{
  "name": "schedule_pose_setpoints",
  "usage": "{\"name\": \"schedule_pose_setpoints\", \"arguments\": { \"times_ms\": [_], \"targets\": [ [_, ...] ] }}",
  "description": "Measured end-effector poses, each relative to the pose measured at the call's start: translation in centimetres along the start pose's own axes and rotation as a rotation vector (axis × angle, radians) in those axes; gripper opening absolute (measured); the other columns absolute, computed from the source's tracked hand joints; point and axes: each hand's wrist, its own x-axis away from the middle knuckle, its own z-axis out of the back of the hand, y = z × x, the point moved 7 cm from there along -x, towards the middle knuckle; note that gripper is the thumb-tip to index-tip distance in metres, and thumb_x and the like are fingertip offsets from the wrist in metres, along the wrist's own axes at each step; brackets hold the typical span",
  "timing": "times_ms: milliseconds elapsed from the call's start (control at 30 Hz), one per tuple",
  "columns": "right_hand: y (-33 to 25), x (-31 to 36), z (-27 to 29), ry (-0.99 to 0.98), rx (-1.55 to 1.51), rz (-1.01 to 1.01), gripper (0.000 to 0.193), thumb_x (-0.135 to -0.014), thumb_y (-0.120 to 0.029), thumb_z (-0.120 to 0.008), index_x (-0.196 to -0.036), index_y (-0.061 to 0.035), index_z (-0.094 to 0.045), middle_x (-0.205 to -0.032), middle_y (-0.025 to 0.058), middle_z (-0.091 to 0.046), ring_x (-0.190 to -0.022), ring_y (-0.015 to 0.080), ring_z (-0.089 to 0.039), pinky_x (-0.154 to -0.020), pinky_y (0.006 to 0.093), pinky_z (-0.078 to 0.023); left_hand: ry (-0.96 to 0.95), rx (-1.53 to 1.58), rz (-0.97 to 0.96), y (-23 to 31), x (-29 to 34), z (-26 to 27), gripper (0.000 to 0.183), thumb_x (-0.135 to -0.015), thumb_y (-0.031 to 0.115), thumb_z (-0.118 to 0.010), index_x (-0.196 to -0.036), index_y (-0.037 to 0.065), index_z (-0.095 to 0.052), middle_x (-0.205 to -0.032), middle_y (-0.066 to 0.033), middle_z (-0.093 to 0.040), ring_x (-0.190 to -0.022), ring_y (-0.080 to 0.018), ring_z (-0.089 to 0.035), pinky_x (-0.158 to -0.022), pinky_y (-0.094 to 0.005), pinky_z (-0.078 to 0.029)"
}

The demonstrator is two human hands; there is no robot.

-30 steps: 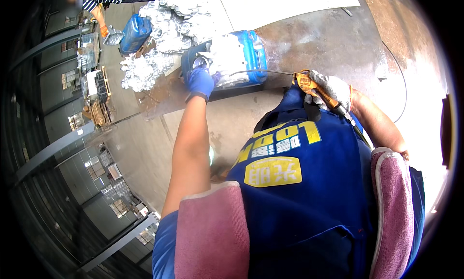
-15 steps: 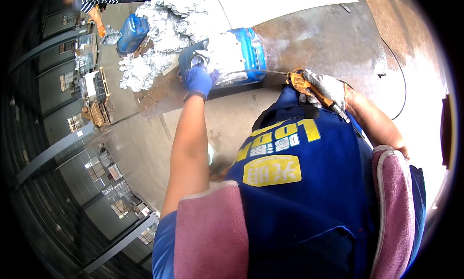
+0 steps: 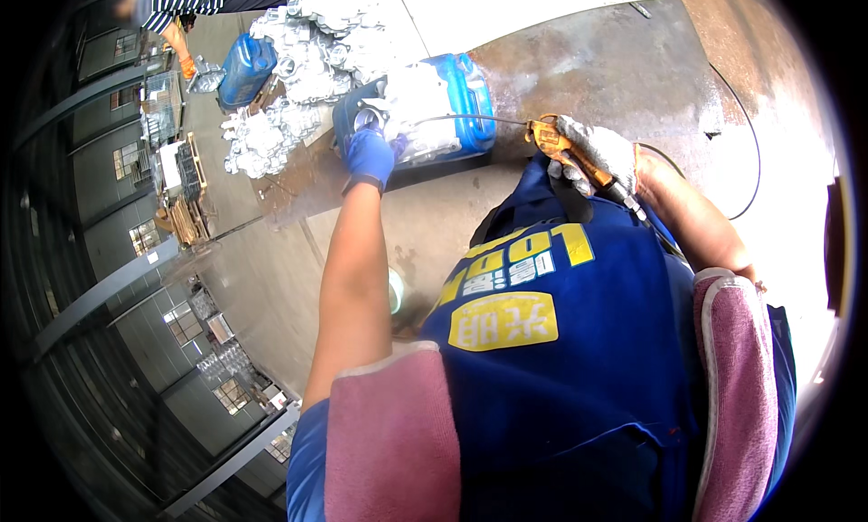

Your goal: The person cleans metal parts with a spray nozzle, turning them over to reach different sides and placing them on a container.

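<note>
My left hand (image 3: 369,158), in a blue glove, grips the near left end of a silvery metal casting (image 3: 418,115). A round opening of the casting shows beside the fingers. The casting rests on a blue plastic jerrycan (image 3: 470,102) lying on the bench. In a grey-white glove, my right hand (image 3: 604,153) is closed round an orange air blow gun (image 3: 548,135). Its long thin nozzle reaches left across the jerrycan to the casting. Glare washes out much of the casting, and the nozzle's tip is hard to make out.
A heap of silvery castings (image 3: 321,47) lies left of the jerrycan, beside a second blue jerrycan (image 3: 246,70). A co-worker's orange-gloved hand (image 3: 187,67) holds a casting at the far left. A dark hose (image 3: 752,133) curves across the metal bench top (image 3: 615,79) at right.
My right hand and the blow gun have shifted slightly left and up. My left hand keeps hold of the casting almost in place. The co-worker's hand has moved a little.
</note>
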Motion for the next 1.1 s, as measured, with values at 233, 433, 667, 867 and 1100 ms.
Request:
{"name": "schedule_pose_setpoints", "arguments": {
  "times_ms": [233, 433, 667, 867, 1100],
  "targets": [
    [-0.1, 1.3, 2.1, 0.051, 0.141, -0.053, 0.044, -0.099, -0.049, -0.044, -0.104, -0.0089, -0.061, -0.075, 0.0057, -0.066, -0.053, 0.0096, -0.059, -0.043, 0.0206, -0.048, -0.151, -0.032, 0.109, -0.3, -0.2, -0.5, 0.069, -0.078, 0.041, -0.072, -0.132, 0.005, -0.051, -0.127, -0.0199, -0.058, -0.118, -0.0365, -0.054, -0.103, -0.0423, -0.039],
    [0.6, 0.5, 1.7, 0.072, 0.081, -0.062, 0.04, -0.1, -0.045, -0.044, -0.105, -0.0092, -0.061, -0.078, 0.0044, -0.066, -0.058, 0.0107, -0.061, -0.046, 0.0215, -0.049, -0.128, -0.028, 0.116, -0.3, -0.1, -0.4, 0.065, -0.078, 0.039, -0.072, -0.13, 0.005, -0.053, -0.123, -0.0195, -0.06, -0.114, -0.0367, -0.056, -0.1, -0.0419, -0.041],
    [0.2, -1.2, 2.0, -0.2, -0.275, -0.017, 0.051, -0.1, -0.049, -0.037, -0.104, -0.0028, -0.059, -0.087, 0.015, -0.065, -0.075, 0.029, -0.064, -0.068, 0.0424, -0.052, 0.056, 0.081, -0.066, 1.7, 0.8, 1.2, 0.053, -0.076, 0.034, -0.075, -0.115, 0.001, -0.06, -0.093, -0.0233, -0.067, -0.086, -0.0397, -0.064, -0.083, -0.0444, -0.05],
    [0.5, -3.7, 1.2, -0.204, -0.323, -0.05, 0.051, -0.102, -0.047, -0.032, -0.11, -0.0017, -0.054, -0.083, 0.0173, -0.062, -0.073, 0.0304, -0.062, -0.066, 0.0421, -0.054, -0.031, 0.246, 0.021, 0.3, 0.8, -0.8, 0.053, -0.075, 0.031, -0.076, -0.118, 0.004, -0.06, -0.108, -0.0203, -0.065, -0.101, -0.0375, -0.061, -0.09, -0.0432, -0.045],
    [-0.1, -3.9, 0.7, -0.224, -0.306, 0.001, 0.05, -0.101, -0.046, -0.035, -0.114, -0.0014, -0.052, -0.083, 0.0178, -0.061, -0.071, 0.0296, -0.062, -0.062, 0.0416, -0.055, 0.017, 0.321, -0.04, -0.6, 0.2, -2.6, 0.036, -0.083, 0.016, -0.07, -0.112, 0.0, -0.056, -0.077, -0.0171, -0.063, -0.053, -0.0294, -0.059, -0.044, -0.0378, -0.046]
  ]
}}
